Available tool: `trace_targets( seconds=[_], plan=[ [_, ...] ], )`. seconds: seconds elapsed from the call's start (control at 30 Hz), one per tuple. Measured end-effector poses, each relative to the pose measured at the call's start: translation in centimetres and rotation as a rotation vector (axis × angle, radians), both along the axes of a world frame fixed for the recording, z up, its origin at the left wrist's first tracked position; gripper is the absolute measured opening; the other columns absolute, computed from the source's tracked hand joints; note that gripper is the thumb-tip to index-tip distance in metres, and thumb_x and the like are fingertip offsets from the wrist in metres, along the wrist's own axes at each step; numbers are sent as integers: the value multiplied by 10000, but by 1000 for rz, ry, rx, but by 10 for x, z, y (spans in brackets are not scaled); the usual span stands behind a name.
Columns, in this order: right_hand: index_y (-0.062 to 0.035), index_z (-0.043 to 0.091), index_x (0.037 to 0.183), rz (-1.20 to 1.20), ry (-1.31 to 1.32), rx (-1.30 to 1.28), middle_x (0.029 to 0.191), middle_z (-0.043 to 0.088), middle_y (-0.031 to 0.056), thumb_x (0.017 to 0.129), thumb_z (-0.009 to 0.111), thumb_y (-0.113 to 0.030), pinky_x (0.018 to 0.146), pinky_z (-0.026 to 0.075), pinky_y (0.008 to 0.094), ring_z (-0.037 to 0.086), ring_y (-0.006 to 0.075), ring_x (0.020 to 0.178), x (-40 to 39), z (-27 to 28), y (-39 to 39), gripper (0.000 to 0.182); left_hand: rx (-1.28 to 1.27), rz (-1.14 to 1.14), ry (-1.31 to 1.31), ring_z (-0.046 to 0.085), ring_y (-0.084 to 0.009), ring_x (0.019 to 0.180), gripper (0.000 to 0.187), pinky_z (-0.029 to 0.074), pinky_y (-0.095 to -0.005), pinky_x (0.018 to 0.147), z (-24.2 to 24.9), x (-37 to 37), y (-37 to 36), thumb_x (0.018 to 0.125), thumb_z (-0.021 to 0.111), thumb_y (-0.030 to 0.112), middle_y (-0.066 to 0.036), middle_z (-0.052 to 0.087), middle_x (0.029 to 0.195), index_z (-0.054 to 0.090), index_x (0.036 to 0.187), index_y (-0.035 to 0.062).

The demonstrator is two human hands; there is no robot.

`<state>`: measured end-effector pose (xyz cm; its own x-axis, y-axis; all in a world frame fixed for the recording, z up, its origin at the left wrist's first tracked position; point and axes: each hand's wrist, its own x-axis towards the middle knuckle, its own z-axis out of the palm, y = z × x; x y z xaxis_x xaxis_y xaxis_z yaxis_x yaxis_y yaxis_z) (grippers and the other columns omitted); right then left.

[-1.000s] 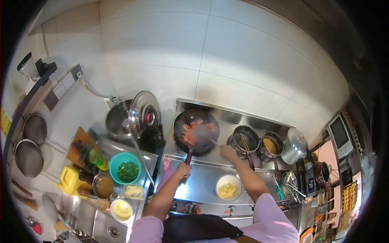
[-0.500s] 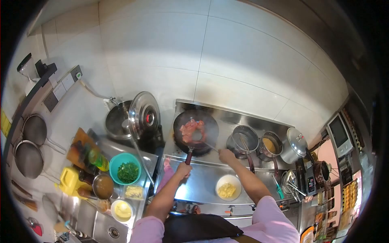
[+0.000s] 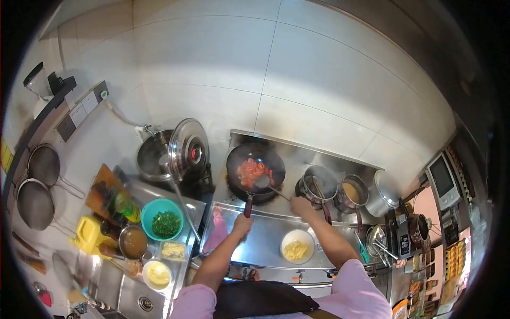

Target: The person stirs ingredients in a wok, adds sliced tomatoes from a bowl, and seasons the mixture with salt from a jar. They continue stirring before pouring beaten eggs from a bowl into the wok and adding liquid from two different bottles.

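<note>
- The left hand [image 3: 242, 224] was clenched round the dark red handle [image 3: 247, 206] of the wok [image 3: 255, 169], which sat on the burner at the back left corner of the steel stove top [image 3: 265, 239].
- The right hand [image 3: 302, 206] was closed on the long handle of a ladle [image 3: 263, 182], and the ladle's bowl lay inside the wok, against the red pieces of food [image 3: 251, 171].
- Those red pieces were bunched in the middle and left of the wok, with dark pan showing round them.
- On the front edge of the stove top, just below the right forearm, stood a white bowl of yellow food [image 3: 295, 247].
- A pink cloth [image 3: 217, 229] lay at the front left corner of the stove top, right beside the left forearm.
- To the right of the wok, a steel pot [image 3: 320, 184] stood near the right hand; next along was a small pot of orange liquid [image 3: 353, 193].
- Left of the stove, a big steel pot [image 3: 154, 157] had a lid [image 3: 187, 150] propped upright against it.
- On the counter to the left sat a green bowl of chopped greens [image 3: 166, 222], and nearer the front, a small white bowl of yellow stuff [image 3: 158, 274].
</note>
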<state>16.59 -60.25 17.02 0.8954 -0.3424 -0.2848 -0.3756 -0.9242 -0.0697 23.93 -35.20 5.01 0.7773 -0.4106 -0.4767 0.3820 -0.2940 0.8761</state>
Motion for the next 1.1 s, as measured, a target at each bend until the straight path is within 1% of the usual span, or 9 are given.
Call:
trace_targets(
  seconds=[0.13, 0.3, 0.4, 0.53, 0.63, 0.73, 0.93, 1.07, 1.1],
  plan=[
    [-34, 720, 1017, 50, 70, -68, 1023, 701, 230, 862, 516, -146, 840, 541, 478, 682, 395, 976, 6, 21, -12, 280, 50, -29, 3, 533, -147, 466, 191, 419, -310, 372, 9, 2, 3, 831, 696, 105, -65, 570, 658, 559, 899, -9],
    [-36, 742, 988, 102, 216, -190, 1036, 707, 220, 805, 620, -153, 814, 557, 455, 693, 364, 984, 37, 148, 2, 249, 57, -50, -3, 544, -158, 466, 220, 424, -316, 379, 5, 3, 5, 834, 704, 134, -76, 583, 664, 566, 924, -11],
    [-102, 756, 987, 216, 268, -395, 1066, 722, 141, 809, 616, -170, 785, 558, 430, 695, 322, 997, 80, 182, 0, 236, 107, -45, -64, 558, -168, 469, 233, 425, -327, 376, 7, -4, 1, 833, 696, 141, -89, 594, 665, 568, 933, -26],
    [-120, 750, 985, 257, 374, -501, 1057, 729, 99, 809, 616, -190, 770, 559, 436, 695, 318, 988, 139, 179, -6, 232, 160, 61, -184, 563, -177, 452, 241, 423, -338, 370, -41, -2, -18, 830, 682, 140, -91, 597, 641, 568, 947, -36],
    [-108, 738, 1012, 219, 272, -341, 1060, 722, 132, 824, 602, -197, 792, 557, 447, 693, 323, 991, 136, 166, 10, 249, 146, 43, -114, 555, -177, 434, 244, 419, -339, 366, -21, -8, -11, 827, 677, 137, -88, 591, 616, 566, 957, -37],
    [-86, 735, 998, 235, 128, -334, 1042, 718, 165, 842, 588, -199, 818, 552, 462, 692, 333, 992, 145, 99, -12, 242, 117, 26, -106, 548, -174, 418, 240, 412, -339, 362, -11, -3, -8, 825, 673, 133, -87, 584, 596, 562, 950, -40],
    [-40, 729, 974, 140, 24, -219, 1009, 715, 199, 863, 582, -196, 850, 543, 473, 681, 350, 1015, 118, 122, -19, 242, 87, 3, -73, 538, -174, 406, 219, 402, -341, 360, 10, -6, 1, 827, 660, 123, -86, 583, 584, 549, 931, -35],
    [20, 717, 860, 185, 324, -231, 808, 721, 182, 840, 581, -153, 653, 575, 392, 718, 285, 705, 113, 179, -17, 221, 88, -1, -74, 537, -174, 407, 215, 398, -342, 360, 8, -3, 1, 828, 658, 117, -82, 579, 583, 544, 935, -29],
    [27, 708, 802, 173, 367, -203, 690, 687, 151, 839, 569, -142, 536, 550, 366, 669, 251, 562, 118, 174, -23, 222, 97, 10, -77, 536, -173, 409, 214, 397, -342, 359, 7, -3, 0, 828, 658, 117, -80, 577, 583, 543, 935, -28]
  ],
)
